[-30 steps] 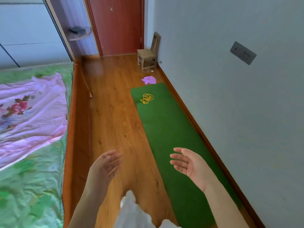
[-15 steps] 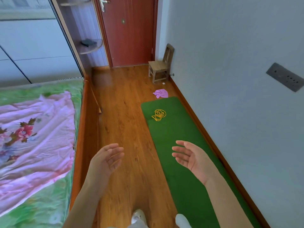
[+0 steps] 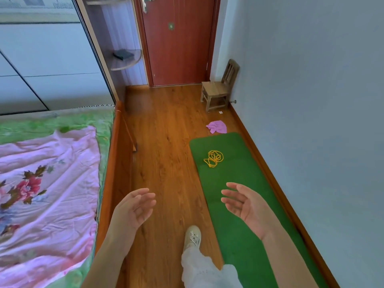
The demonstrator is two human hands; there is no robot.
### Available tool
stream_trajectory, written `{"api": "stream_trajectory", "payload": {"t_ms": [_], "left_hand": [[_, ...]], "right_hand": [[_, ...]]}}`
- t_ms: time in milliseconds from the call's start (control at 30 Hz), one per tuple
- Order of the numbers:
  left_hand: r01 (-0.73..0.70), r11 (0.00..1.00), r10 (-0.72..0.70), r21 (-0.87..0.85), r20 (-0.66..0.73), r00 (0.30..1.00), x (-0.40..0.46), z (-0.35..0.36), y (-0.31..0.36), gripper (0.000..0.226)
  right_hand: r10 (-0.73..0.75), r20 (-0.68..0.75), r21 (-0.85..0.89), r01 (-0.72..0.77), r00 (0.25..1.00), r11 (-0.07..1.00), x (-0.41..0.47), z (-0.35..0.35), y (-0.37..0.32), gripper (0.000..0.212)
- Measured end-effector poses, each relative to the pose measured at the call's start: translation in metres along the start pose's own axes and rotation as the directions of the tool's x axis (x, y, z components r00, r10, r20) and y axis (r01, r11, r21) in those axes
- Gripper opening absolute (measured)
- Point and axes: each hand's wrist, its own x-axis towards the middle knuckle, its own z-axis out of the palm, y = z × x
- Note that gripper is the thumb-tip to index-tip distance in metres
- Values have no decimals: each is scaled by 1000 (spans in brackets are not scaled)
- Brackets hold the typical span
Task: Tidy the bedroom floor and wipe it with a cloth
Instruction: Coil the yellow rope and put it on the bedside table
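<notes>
A pink cloth [image 3: 217, 127] lies crumpled on the wooden floor [image 3: 166, 154], just beyond the far end of a green mat [image 3: 234, 196]. A tangled yellow cord [image 3: 213, 158] rests on the mat's far part. My left hand [image 3: 133, 208] hovers over the floor beside the bed frame, palm inward, fingers relaxed and holding nothing. My right hand [image 3: 245, 206] hovers above the mat, palm inward, fingers spread and relaxed, also holding nothing. Both hands are well short of the cord and cloth.
A bed [image 3: 49, 183] with a pink floral sheet fills the left. A small wooden chair [image 3: 220, 88] stands by the right wall, near the red door [image 3: 176, 40]. My foot in a white shoe [image 3: 193, 235] is on the floor.
The view has tilted upward and moved forward toward the door. My foot has stepped forward into view. Both hands remain open and raised.
</notes>
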Motion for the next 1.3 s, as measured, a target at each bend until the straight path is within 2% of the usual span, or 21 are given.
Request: {"api": "stream_trajectory", "payload": {"t_ms": [200,567,600,667,700,767,800,1000,1300], "left_hand": [[-13,1000,12,-23,-37,999,94,20,32,23],[-25,1000,25,-2,-10,1000,228,77,82,18],[-14,1000,14,-7,6,1000,236,81,86,20],[15,1000,-15,2,10,1000,257,83,90,52],[17,1000,-17,7,10,1000,267,83,93,53],[31,1000,-31,0,7,999,292,84,96,21],[42,999,-42,1,-2,999,306,85,98,19],[58,989,-64,134,45,997,401,98,132,25],[87,924,-173,373,202,964,561,125,211,20]], "right_hand": [[-11,26,-14,11,1000,1000,96,22,-49,26],[13,14,-16,-13,1000,1000,225,41,-127,26],[21,10,-14,-20,1000,1000,233,42,-130,26],[30,-2,-5,-30,1000,1000,250,45,-137,26],[33,-10,1,-33,999,999,259,46,-140,26],[35,-29,13,-35,999,999,278,49,-146,26],[35,-42,21,-34,999,999,287,51,-149,26],[16,-142,111,0,990,994,353,73,-164,26],[6,-345,301,105,939,948,458,127,-188,23]]}}
